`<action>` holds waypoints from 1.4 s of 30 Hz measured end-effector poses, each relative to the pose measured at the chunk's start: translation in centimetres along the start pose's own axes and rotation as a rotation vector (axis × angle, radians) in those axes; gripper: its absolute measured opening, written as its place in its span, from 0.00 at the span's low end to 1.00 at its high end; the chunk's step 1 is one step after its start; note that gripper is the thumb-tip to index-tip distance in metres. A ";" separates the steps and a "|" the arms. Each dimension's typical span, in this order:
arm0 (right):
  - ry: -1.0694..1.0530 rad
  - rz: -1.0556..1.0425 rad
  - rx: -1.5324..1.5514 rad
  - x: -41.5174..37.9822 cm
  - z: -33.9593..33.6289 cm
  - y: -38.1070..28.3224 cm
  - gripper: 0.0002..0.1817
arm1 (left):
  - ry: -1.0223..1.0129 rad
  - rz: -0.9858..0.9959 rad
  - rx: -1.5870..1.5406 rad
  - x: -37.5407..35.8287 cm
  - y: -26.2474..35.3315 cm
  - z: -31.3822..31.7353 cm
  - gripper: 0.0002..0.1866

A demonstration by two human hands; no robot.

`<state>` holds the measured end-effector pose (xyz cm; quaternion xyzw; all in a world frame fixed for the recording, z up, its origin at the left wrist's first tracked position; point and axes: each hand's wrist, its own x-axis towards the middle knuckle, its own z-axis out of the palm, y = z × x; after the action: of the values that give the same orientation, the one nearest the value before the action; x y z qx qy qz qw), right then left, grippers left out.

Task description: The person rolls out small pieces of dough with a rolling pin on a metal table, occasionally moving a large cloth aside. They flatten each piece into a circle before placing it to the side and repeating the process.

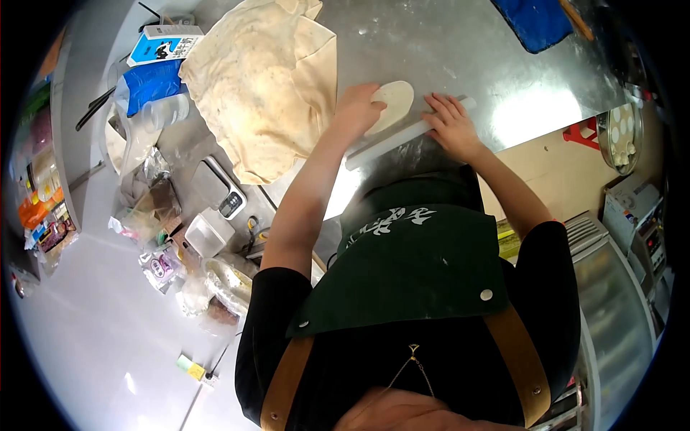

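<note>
My left hand (357,113) is closed on the near-left edge of a flat, oval piece of pale dough (395,100), thumb on top. The dough lies on the steel worktop beside a white rolling pin (388,144), which slants up to the right. My right hand (453,128) rests palm down across the pin's right part, its fingers stretched out and slightly apart. Left of my left hand, a large cream cloth (259,86) lies rumpled over something I cannot make out.
A milk carton (165,44), a blue packet (152,86), a kitchen scale (221,188) and a clear plastic box (209,233) crowd the left side. A blue cloth (532,23) lies at the far right of the steel worktop (402,43). A round tray (622,136) with pale rounds stands farther right.
</note>
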<state>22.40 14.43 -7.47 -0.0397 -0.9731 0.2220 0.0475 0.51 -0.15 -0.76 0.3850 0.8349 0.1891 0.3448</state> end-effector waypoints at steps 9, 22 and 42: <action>-0.054 -0.154 -0.022 4.4 -3.5 0.5 0.20 | -0.117 -0.098 -0.061 1.3 -6.9 1.2 0.17; 0.187 0.305 -0.226 8.9 2.9 -2.9 0.28 | -0.115 -0.011 -0.402 3.6 -8.3 1.1 0.12; -0.047 -0.097 0.006 2.6 -3.2 -0.1 0.20 | -0.154 -0.020 0.136 -0.3 -4.4 -0.5 0.19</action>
<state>20.20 15.95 -4.33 0.0128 -0.9740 0.2234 0.0357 -2.00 -3.20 -2.84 0.4127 0.8206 0.0983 0.3830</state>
